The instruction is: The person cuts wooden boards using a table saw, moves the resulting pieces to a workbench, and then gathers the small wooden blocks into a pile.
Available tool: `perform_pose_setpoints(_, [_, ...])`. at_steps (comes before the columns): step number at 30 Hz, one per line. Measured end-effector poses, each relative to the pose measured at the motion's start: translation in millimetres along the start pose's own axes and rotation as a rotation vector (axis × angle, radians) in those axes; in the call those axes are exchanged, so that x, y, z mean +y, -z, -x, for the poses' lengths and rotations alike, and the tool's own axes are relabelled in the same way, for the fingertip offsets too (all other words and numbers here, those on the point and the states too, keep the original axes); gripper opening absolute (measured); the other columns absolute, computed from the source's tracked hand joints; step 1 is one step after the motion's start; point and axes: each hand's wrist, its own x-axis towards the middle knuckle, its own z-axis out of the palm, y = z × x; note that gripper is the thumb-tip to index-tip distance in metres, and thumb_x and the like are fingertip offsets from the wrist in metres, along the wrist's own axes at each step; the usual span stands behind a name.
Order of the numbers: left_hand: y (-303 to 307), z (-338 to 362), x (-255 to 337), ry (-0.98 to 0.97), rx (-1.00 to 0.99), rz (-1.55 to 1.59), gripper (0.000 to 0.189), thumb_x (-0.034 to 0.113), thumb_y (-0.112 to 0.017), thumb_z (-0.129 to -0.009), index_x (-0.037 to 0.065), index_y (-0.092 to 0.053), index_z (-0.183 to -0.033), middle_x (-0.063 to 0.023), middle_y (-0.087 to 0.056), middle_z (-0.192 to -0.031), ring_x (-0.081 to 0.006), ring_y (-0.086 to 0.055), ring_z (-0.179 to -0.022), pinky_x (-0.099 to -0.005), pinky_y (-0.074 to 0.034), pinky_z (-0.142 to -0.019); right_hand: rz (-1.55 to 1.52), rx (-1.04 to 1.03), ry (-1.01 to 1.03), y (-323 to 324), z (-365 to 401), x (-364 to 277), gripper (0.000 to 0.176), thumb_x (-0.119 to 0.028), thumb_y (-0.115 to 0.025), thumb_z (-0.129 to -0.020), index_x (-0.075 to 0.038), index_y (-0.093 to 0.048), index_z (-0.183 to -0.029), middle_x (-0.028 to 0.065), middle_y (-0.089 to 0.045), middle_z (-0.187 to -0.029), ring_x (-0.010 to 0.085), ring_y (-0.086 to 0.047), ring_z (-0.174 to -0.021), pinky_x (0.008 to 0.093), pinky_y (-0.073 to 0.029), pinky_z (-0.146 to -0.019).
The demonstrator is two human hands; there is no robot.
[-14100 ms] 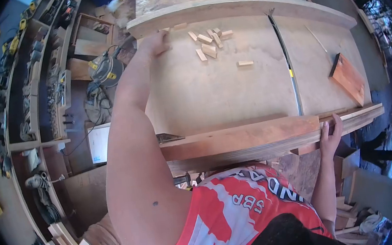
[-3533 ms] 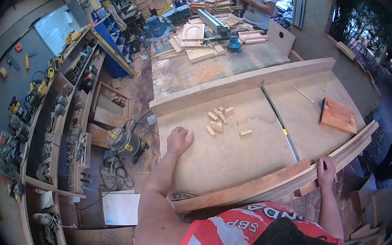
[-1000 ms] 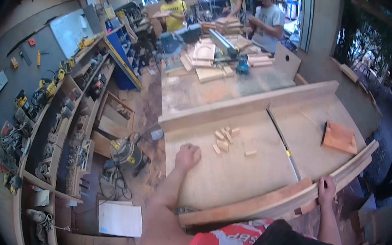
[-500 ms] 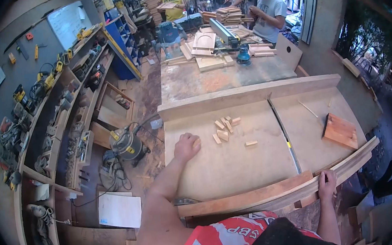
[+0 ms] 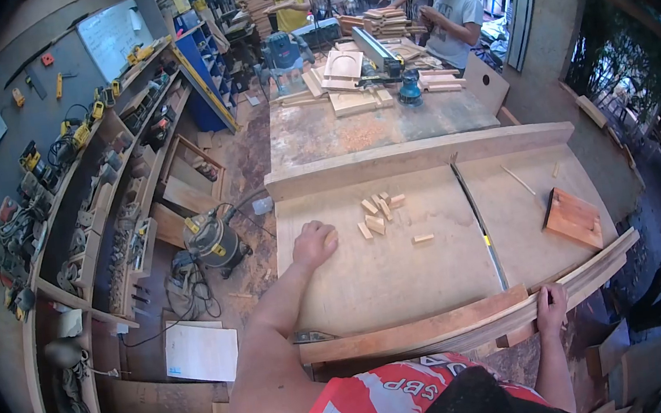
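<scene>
Your left hand (image 5: 315,246) clasps one piece (image 5: 332,238), your right hand (image 5: 552,306) one rail (image 5: 591,275). One block (image 5: 423,238) lies near a cluster (image 5: 375,224) of roughly eight.

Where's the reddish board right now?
Head view, right side: the reddish board lies on the plywood panel, right of its long slot, just beyond the right hand.

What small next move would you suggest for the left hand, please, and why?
Perhaps the left hand should set down the small block it seems to hold beside the loose blocks, since they lie just to its right, short of the long slot.
</scene>
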Motion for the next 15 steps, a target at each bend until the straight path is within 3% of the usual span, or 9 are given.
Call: perform_pose_setpoints(15, [0.7,-0.1,0.7,0.012,-0.015,0.012,0.03,0.032,-0.068,-0.082,0.018,-0.068,-0.108,-0.0067,-0.059,-0.111,-0.0269,-0.056,-0.111,-0.0433,-0.051,-0.09,0.006,-0.005,0.002,-0.4,0.0,2.2,0.007,-0.01,-0.061,-0.09,-0.003,-0.062,-0.089,0.0133,-0.063,-0.09,0.0319,-0.058,-0.092,0.043,-0.042,-0.092])
